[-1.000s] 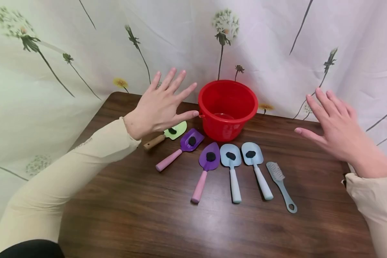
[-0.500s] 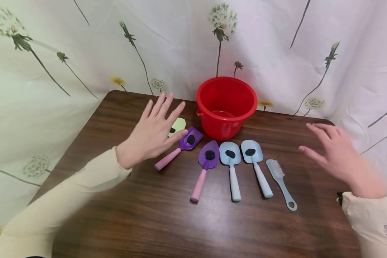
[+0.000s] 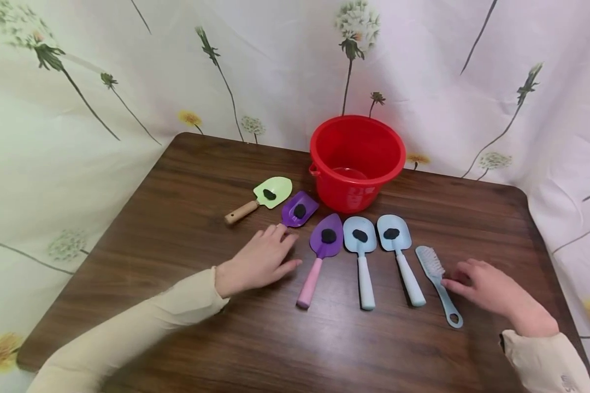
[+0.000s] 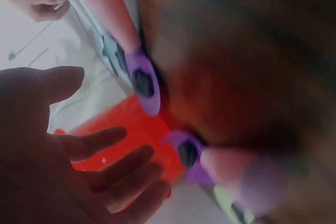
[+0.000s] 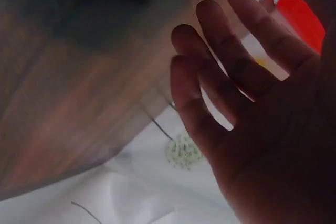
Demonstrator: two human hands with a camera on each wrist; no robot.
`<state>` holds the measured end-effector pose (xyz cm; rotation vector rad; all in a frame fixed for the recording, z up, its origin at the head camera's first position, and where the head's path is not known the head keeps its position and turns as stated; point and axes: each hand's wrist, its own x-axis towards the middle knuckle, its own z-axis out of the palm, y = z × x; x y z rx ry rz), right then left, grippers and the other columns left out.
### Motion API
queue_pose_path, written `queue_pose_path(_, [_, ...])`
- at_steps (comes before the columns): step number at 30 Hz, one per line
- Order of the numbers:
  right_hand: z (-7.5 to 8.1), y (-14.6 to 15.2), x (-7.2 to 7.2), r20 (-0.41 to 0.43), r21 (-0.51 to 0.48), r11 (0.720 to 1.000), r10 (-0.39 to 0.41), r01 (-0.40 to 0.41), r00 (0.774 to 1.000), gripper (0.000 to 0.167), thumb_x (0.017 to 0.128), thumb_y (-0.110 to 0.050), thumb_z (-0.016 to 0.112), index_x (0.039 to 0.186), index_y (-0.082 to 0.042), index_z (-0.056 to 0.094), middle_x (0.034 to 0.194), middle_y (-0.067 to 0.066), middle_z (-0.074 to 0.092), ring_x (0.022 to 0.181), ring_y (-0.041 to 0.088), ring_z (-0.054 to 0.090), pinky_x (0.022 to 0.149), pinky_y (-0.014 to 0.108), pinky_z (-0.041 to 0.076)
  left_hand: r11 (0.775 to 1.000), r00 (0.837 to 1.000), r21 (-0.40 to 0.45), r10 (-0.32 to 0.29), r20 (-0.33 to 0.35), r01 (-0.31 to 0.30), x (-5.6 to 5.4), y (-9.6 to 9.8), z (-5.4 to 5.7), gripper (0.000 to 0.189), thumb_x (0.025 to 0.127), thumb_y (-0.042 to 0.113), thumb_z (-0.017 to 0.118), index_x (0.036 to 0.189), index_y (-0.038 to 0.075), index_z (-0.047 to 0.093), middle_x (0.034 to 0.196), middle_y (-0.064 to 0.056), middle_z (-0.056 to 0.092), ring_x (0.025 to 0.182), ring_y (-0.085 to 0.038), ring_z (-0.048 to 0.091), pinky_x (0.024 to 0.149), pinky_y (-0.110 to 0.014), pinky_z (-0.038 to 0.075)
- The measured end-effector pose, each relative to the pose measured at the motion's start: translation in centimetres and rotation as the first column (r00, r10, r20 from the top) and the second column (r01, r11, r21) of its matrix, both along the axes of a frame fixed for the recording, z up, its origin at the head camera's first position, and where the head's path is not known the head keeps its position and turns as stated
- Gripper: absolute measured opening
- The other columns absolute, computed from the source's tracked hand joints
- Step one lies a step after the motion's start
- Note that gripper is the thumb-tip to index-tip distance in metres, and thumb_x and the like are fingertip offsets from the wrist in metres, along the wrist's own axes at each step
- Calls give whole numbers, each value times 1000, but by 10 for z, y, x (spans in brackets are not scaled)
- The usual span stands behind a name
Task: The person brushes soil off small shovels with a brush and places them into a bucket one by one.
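Note:
In the head view my left hand (image 3: 259, 261) hovers over the pink handle of a purple toy shovel (image 3: 291, 217), hiding that handle. The left wrist view shows its fingers (image 4: 134, 169) spread and loosely bent, apart from the pink handle (image 4: 226, 163). My right hand (image 3: 494, 290) is beside a light blue brush (image 3: 444, 297), its thumb close to the brush handle; whether they touch I cannot tell. Loosely bent fingers (image 5: 220, 51) with nothing held show in the right wrist view. Between the hands lie a pointed purple shovel (image 3: 319, 248) and two light blue shovels (image 3: 365, 278) (image 3: 408, 275).
A red bucket (image 3: 356, 194) stands behind the shovels. A green trowel with a wooden handle (image 3: 243, 211) lies at the left. Each shovel blade bears a black lump (image 3: 328, 236). The brown table (image 3: 177, 218) ends at a flower-printed curtain (image 3: 285, 71).
Both hands have come down from above the table, the left onto the purple shovel's handle area, the right next to the brush. Their spread fingers have bent more. The shovels and bucket stay put.

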<state>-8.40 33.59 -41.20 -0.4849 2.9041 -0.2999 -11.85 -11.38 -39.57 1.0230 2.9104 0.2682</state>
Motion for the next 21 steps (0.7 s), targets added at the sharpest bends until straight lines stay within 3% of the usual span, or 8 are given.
queue_pose_path(3, [-7, -3, 5, 71, 0, 1000, -18, 18, 997, 27, 85, -40, 70, 75, -17, 60, 70, -6, 53, 64, 7, 47, 57, 27, 40, 998, 987, 59, 18, 157, -27, 3, 5, -6, 43, 93, 39, 61, 118, 4, 61, 106, -9, 60, 95, -20, 57, 81, -37, 51])
queue_pose_path(6, [-11, -6, 8, 93, 0, 999, -51, 51, 994, 32, 83, -43, 72, 71, -18, 55, 66, -7, 49, 61, 7, 42, 55, 24, 35, 987, 942, 132, 40, 334, -89, 3, 10, -11, 36, 93, 35, 61, 113, 4, 62, 98, -7, 63, 90, -16, 59, 80, -33, 51])
queue_pose_path(9, [-13, -7, 9, 95, -6, 998, -64, 65, 993, 35, 80, -42, 75, 69, -17, 53, 62, -7, 49, 58, 8, 42, 53, 25, 34, 976, 892, 165, 56, 448, -144, 3, 15, -16, 33, 94, 33, 60, 111, 4, 61, 90, -3, 64, 84, -14, 59, 77, -31, 50])
queue_pose_path(15, [-13, -7, 3, 159, -4, 996, -85, 86, 984, 24, 78, -28, 75, 74, -11, 58, 65, -5, 53, 59, 10, 45, 54, 26, 37, 966, 829, 177, 61, 556, -190, 5, 23, -22, 37, 94, 34, 60, 116, 4, 61, 76, 4, 60, 73, -9, 55, 68, -26, 48])
queue_pose_path(21, [-12, -7, -1, 214, 3, 990, -139, 142, 967, 20, 79, -24, 72, 76, -8, 60, 66, -2, 54, 60, 13, 46, 54, 27, 38, 958, 783, 177, 70, 618, -225, 4, 27, -25, 43, 91, 34, 64, 120, 3, 57, 76, 4, 62, 69, -9, 55, 62, -24, 46])
